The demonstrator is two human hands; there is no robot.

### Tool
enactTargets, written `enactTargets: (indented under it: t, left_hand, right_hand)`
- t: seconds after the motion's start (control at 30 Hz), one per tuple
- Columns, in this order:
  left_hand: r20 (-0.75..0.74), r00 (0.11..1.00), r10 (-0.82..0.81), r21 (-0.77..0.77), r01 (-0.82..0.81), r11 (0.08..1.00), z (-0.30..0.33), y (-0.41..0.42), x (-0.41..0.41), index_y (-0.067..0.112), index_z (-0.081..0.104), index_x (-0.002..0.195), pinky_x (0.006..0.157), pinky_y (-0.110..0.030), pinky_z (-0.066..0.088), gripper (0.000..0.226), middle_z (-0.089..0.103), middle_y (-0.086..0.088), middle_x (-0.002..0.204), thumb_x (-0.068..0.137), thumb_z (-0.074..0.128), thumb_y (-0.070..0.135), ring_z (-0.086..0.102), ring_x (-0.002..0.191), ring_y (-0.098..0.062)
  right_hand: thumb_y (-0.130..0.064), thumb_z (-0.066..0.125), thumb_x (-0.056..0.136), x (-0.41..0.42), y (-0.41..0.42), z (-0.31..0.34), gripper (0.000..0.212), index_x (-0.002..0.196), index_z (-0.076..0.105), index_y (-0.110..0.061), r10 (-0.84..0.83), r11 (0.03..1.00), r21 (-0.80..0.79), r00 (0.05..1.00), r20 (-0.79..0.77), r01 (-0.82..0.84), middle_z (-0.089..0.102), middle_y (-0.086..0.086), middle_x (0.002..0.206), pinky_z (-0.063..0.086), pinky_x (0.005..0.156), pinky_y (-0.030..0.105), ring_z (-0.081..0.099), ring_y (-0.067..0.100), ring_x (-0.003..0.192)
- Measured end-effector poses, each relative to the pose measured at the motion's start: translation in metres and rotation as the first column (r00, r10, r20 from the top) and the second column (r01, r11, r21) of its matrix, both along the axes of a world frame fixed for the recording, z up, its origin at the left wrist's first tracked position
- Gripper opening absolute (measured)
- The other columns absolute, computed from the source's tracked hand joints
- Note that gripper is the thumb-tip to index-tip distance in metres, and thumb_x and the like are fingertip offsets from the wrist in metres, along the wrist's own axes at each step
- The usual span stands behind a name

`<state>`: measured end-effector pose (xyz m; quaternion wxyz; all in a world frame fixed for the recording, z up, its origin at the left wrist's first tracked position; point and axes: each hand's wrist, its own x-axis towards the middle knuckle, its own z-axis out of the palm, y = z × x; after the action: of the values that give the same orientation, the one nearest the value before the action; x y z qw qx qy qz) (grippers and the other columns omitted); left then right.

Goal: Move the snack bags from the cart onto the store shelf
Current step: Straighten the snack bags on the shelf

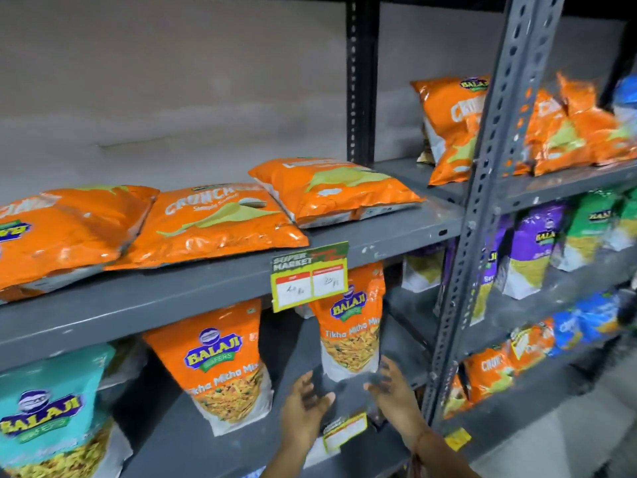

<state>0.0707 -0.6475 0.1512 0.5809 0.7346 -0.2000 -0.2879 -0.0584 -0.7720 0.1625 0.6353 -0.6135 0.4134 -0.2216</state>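
An orange Balaji Tikha Mitha Mix bag (350, 326) stands upright on the lower grey shelf (348, 391). My left hand (303, 405) and my right hand (396, 391) are just below and in front of it, both empty with fingers spread, a small gap away from the bag. A second orange mix bag (224, 367) stands to its left and a teal Balaji bag (51, 408) at the far left. Three orange Crunchex bags (213, 225) lie flat on the upper shelf (206, 288). The cart is out of view.
A yellow price tag (308, 281) hangs from the upper shelf edge above the bag. A perforated grey upright (482, 201) divides this rack from the right one, which holds orange, purple, green and blue bags. Another price tag (344, 431) sits on the lower shelf edge.
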Motion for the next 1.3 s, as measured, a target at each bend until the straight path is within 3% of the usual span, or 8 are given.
enactTargets:
  t: [0.2, 0.4, 0.57, 0.83, 0.97, 1.1, 1.2, 1.3]
  left_hand:
    - [-0.152, 0.986, 0.068, -0.033, -0.074, 0.997, -0.027, -0.057, 0.010, 0.019, 0.045, 0.128, 0.095, -0.047, 0.051, 0.107, 0.053, -0.012, 0.118, 0.030, 0.081, 0.047, 0.058, 0.098, -0.027]
    - [-0.086, 0.990, 0.108, -0.023, -0.111, 0.994, -0.038, -0.069, 0.004, 0.013, 0.051, 0.121, 0.065, -0.007, 0.052, 0.061, 0.064, -0.008, 0.105, 0.068, 0.078, 0.003, 0.066, 0.071, 0.011]
    - [-0.051, 0.986, 0.157, -0.023, -0.159, 0.987, -0.028, -0.056, -0.006, 0.010, 0.045, 0.133, 0.089, -0.033, 0.046, 0.066, 0.060, -0.014, 0.117, 0.074, 0.074, 0.003, 0.060, 0.094, -0.021]
    - [-0.005, 0.958, 0.286, -0.105, -0.285, 0.953, 0.001, 0.049, -0.012, 0.009, 0.054, 0.125, 0.083, -0.022, 0.052, 0.057, 0.062, -0.021, 0.118, 0.072, 0.076, 0.005, 0.060, 0.101, -0.024]
    - [0.057, 0.912, 0.407, -0.120, -0.399, 0.909, 0.015, 0.151, -0.002, 0.016, 0.059, 0.117, 0.094, -0.042, 0.051, 0.051, 0.066, -0.016, 0.105, 0.070, 0.078, 0.014, 0.063, 0.100, -0.029]
    - [0.108, 0.831, 0.546, -0.106, -0.537, 0.837, 0.030, 0.274, 0.011, 0.013, 0.061, 0.111, 0.075, -0.022, 0.056, 0.041, 0.067, -0.015, 0.102, 0.073, 0.075, 0.007, 0.065, 0.087, -0.024]
    - [0.123, 0.759, 0.639, -0.104, -0.630, 0.769, 0.038, 0.362, 0.029, 0.007, 0.060, 0.115, 0.085, -0.042, 0.054, 0.046, 0.068, -0.020, 0.099, 0.072, 0.076, 0.007, 0.065, 0.089, -0.031]
    - [0.082, 0.695, 0.714, -0.115, -0.706, 0.699, 0.035, 0.434, 0.056, 0.008, 0.059, 0.117, 0.075, -0.037, 0.058, 0.059, 0.070, -0.018, 0.098, 0.065, 0.081, 0.024, 0.066, 0.084, -0.026]
  right_hand:
    - [-0.022, 0.071, 0.079, 0.013, -0.055, -0.019, 0.078, 0.142, 0.024, -0.024, 0.107, 0.994, -0.011, 0.994, -0.026, -0.107, 0.050, -0.002, 0.124, 0.042, 0.104, 0.043, 0.053, 0.021, 0.108]
    - [-0.020, 0.062, 0.086, 0.018, -0.068, -0.025, 0.051, 0.129, 0.039, -0.034, 0.153, 0.987, -0.039, 0.988, -0.015, -0.154, 0.055, -0.006, 0.127, 0.043, 0.104, 0.040, 0.052, 0.017, 0.115]
    - [-0.023, 0.068, 0.082, 0.016, -0.064, -0.033, 0.074, 0.143, 0.026, -0.023, 0.035, 0.999, -0.012, 0.999, -0.021, -0.036, 0.045, 0.006, 0.141, 0.038, 0.109, 0.049, 0.045, 0.026, 0.127]
    - [-0.011, 0.070, 0.080, 0.025, 0.023, -0.019, 0.065, 0.136, 0.038, -0.009, -0.347, 0.938, -0.003, 0.937, 0.050, 0.347, 0.053, 0.020, 0.128, 0.040, 0.087, 0.036, 0.054, 0.032, 0.110]
    - [-0.004, 0.070, 0.077, 0.047, 0.112, -0.007, 0.057, 0.129, 0.045, -0.005, -0.207, 0.977, -0.038, 0.974, 0.087, 0.211, 0.056, 0.026, 0.119, 0.043, 0.086, 0.036, 0.054, 0.026, 0.094]
    - [-0.009, 0.072, 0.076, 0.074, 0.219, -0.004, 0.052, 0.123, 0.052, -0.011, 0.013, 0.996, -0.084, 0.996, 0.088, -0.005, 0.060, 0.020, 0.110, 0.043, 0.083, 0.035, 0.056, 0.026, 0.089]
    - [-0.011, 0.072, 0.076, 0.096, 0.297, 0.002, 0.046, 0.119, 0.057, -0.013, 0.209, 0.974, -0.107, 0.974, 0.091, -0.199, 0.060, 0.011, 0.100, 0.047, 0.082, 0.036, 0.058, 0.024, 0.086]
    - [-0.013, 0.072, 0.077, 0.119, 0.362, 0.005, 0.039, 0.113, 0.058, -0.021, 0.418, 0.902, -0.153, 0.905, 0.077, -0.404, 0.060, 0.006, 0.098, 0.053, 0.076, 0.022, 0.061, 0.020, 0.086]
